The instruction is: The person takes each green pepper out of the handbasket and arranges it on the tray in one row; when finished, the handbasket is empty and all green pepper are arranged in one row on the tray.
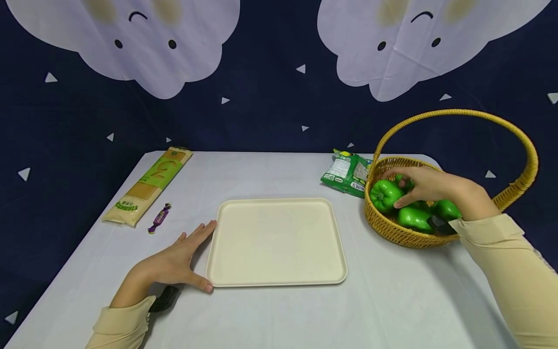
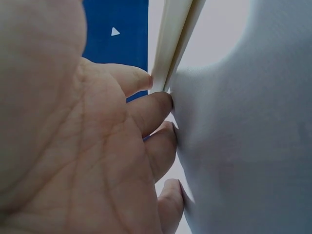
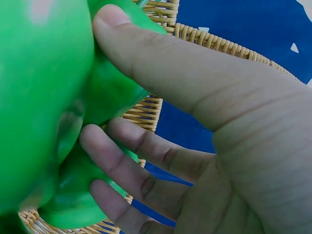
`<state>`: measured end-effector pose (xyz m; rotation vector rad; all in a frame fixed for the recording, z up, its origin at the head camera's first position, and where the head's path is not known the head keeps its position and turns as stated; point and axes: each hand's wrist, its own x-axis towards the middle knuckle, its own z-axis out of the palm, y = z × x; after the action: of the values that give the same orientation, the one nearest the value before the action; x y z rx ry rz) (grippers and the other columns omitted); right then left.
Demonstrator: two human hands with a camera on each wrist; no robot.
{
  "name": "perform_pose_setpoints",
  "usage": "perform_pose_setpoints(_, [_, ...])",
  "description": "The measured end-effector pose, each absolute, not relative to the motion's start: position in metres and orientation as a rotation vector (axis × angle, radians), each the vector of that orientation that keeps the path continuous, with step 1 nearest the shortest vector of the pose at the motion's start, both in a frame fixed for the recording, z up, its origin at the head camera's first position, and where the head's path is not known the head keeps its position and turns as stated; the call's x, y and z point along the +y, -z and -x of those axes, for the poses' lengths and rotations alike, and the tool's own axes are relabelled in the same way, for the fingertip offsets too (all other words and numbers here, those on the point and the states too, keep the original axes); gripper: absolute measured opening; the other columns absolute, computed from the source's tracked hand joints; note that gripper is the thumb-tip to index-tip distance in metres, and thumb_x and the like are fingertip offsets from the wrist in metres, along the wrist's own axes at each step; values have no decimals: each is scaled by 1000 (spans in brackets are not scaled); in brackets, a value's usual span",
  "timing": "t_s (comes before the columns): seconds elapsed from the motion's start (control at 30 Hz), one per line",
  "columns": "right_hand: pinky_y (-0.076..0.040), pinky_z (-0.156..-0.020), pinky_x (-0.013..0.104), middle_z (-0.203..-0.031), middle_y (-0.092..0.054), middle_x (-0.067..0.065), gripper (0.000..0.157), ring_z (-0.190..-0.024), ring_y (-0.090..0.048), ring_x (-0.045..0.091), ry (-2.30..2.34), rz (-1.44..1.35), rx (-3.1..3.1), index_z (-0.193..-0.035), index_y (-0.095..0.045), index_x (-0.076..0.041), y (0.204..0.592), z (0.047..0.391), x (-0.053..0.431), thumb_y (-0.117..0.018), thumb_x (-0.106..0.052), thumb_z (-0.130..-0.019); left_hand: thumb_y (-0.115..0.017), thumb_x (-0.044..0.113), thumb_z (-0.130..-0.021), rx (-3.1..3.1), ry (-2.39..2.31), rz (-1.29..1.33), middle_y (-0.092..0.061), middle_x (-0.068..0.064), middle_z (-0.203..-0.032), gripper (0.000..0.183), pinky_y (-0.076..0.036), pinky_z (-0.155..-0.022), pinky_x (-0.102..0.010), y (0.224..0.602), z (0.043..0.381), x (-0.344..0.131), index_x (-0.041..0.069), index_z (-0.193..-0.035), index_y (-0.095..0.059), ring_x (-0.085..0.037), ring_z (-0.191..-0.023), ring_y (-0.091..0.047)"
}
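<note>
My left hand (image 1: pixel 174 261) lies at the left edge of a cream rectangular tray (image 1: pixel 276 242), fingers spread. Its thumb is at the near left corner and a fingertip reaches the left rim; the left wrist view shows the fingertips down at the cloth beside the tray wall (image 2: pixel 171 44). Over a wicker basket (image 1: pixel 392 231), my right hand (image 1: pixel 429 184) reaches in among several green bell peppers (image 1: pixel 384 195). In the right wrist view its thumb overlaps one pepper (image 3: pixel 114 83), while the other fingers, loosely bent and apart, are beside the peppers.
The basket's tall handle (image 1: pixel 457 112) arches above the right forearm. Green snack bags (image 1: pixel 344 169) lie against the basket's left side. At the back left are a long pasta packet (image 1: pixel 150 186) and a purple wrapped candy (image 1: pixel 159 218). A white cloth (image 1: pixel 270 320) covers the table.
</note>
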<state>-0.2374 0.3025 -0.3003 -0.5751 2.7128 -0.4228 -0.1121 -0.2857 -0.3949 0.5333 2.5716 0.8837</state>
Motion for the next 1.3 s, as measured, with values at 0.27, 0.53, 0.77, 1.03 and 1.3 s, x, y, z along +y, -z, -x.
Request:
perform_pose_setpoints(0.27, [-59, -87, 46, -131, -69, 17, 65, -114, -64, 33, 435, 651, 2755, -138, -63, -9, 304, 239, 302, -93, -29, -84, -103, 52, -61, 2577, -888, -537, -11, -25, -180, 151, 1, -128, -79, 396, 112, -287, 8, -173, -11, -51, -166, -6])
perform_pose_setpoints(0.53, [-61, -76, 39, -134, -68, 26, 67, -104, -71, 28, 473, 578, 2737, -141, -62, -8, 304, 238, 305, -91, -35, -87, -102, 52, -63, 2577, -866, -539, -11, -24, -180, 151, 1, -129, -78, 397, 112, -286, 8, -174, -9, -51, -166, -6])
perform_pose_setpoints(0.77, [-63, -83, 41, -137, -64, 30, 72, -105, -74, 31, 524, 530, 2726, -145, -58, -5, 303, 236, 310, -88, -40, -90, -102, 54, -62, 2587, -855, -546, -11, -24, -180, 151, 0, -129, -78, 398, 113, -286, 8, -173, -10, -50, -166, -8])
perform_pose_setpoints(1.03, [-61, -72, 32, -140, -59, 32, 75, -107, -73, 31, 586, 443, 2736, -147, -48, -2, 298, 231, 309, -84, -40, -94, -102, 53, -62, 2595, -866, -550, -12, -23, -180, 151, 0, -128, -79, 399, 113, -287, 8, -173, -11, -50, -166, -8])
perform_pose_setpoints(1.3, [-63, -73, 33, -143, -56, 30, 73, -112, -71, 35, 633, 418, 2761, -150, -45, -3, 293, 226, 312, -81, -38, -97, -102, 53, -62, 2593, -871, -549, -12, -23, -180, 151, 0, -128, -79, 398, 112, -287, 8, -173, -11, -50, -166, -7])
